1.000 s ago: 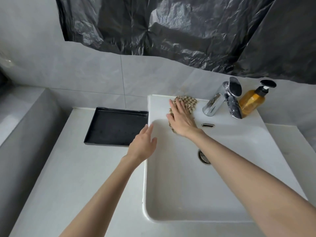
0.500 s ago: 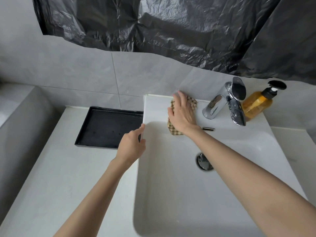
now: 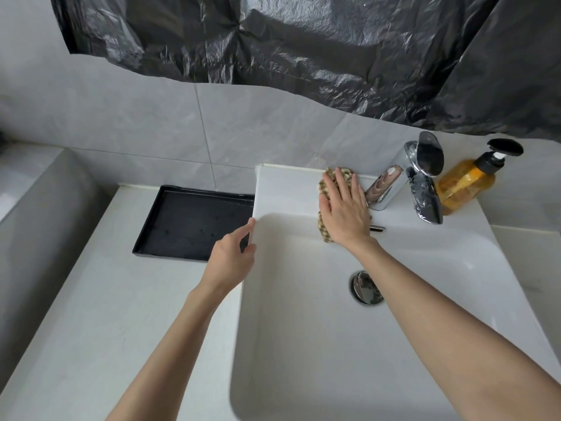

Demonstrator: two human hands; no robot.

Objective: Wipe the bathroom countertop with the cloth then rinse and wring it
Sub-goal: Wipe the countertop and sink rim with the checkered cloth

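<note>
A brown checked cloth (image 3: 324, 189) lies on the back ledge of the white sink (image 3: 285, 189), just left of the chrome tap (image 3: 391, 183). My right hand (image 3: 344, 208) presses flat on the cloth with straight fingers and covers most of it. At the sink's left rim, my left hand (image 3: 232, 258) rests with loosely bent fingers, touching the edge and holding nothing. The white countertop (image 3: 100, 299) runs to the left of the sink.
A black tray (image 3: 188, 223) sits on the counter at the back, left of the sink. An amber soap pump bottle (image 3: 469, 180) stands right of the tap. The drain (image 3: 365, 287) is in the basin's middle. Black plastic sheeting (image 3: 303, 41) hangs on the tiled wall.
My right hand has slid the cloth rightward along the back ledge toward the tap. My left hand has moved from over the basin's corner to the sink's left rim.
</note>
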